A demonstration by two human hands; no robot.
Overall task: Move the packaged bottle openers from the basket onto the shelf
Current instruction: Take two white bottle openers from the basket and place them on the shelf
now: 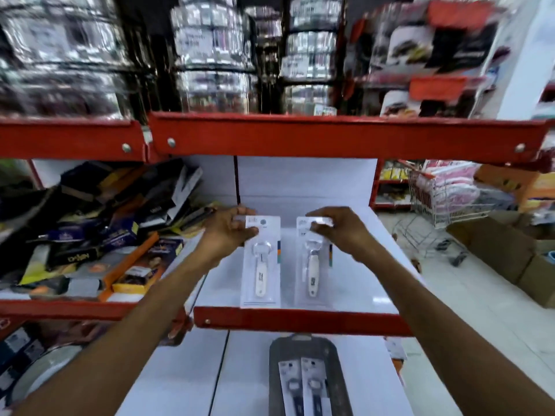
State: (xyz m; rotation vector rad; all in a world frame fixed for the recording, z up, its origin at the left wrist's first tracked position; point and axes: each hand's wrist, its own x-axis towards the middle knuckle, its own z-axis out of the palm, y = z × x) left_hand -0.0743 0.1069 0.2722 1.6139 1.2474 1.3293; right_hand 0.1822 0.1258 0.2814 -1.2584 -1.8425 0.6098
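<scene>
Boxed goods (99,235) — shopping trolley (444,199).

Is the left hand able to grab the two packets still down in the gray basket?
Probably yes. The left hand is holding a packaged opener on the white shelf, but the basket sits open below it, packets uncovered, nothing blocking.

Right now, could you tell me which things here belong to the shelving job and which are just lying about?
Job: left packaged opener, right packaged opener, white shelf, two more openers in the grey basket.
Lying about: jumbled boxes, shopping trolley, cardboard cartons.
</scene>
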